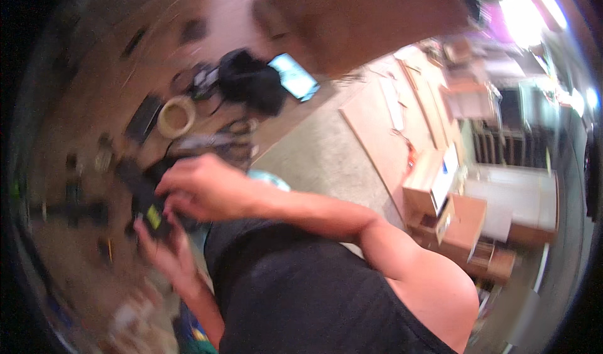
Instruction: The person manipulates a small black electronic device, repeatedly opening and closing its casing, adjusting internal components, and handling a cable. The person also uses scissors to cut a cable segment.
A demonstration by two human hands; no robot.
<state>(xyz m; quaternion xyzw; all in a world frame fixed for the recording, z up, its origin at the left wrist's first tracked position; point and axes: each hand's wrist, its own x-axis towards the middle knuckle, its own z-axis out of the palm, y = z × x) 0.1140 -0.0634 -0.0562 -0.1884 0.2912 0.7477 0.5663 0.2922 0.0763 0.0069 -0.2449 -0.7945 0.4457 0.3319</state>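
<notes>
In front of my body, at left, both hands meet at a dark object (pixel 144 197) with a bright yellow-green patch. Motion blur hides its exact kind. My left hand (pixel 168 248) cups its lower end, thumb and fingers closed around it. From above, my right hand (pixel 210 187) reaches across with fingers bent and pressed against its upper side. A cream ring-shaped roll (pixel 176 116), perhaps tape, lies just beyond the hands on the brown work surface (pixel 81 147), next to a black box-like item (pixel 144 118).
Farther back on the surface lie a black bag-like bundle (pixel 251 84) and a device with a lit screen (pixel 294 77). Over the concrete floor (pixel 311 150) at right stand open wooden boxes (pixel 465 216) beside long boards (pixel 377 140). A brown panel (pixel 364 15) spans the top.
</notes>
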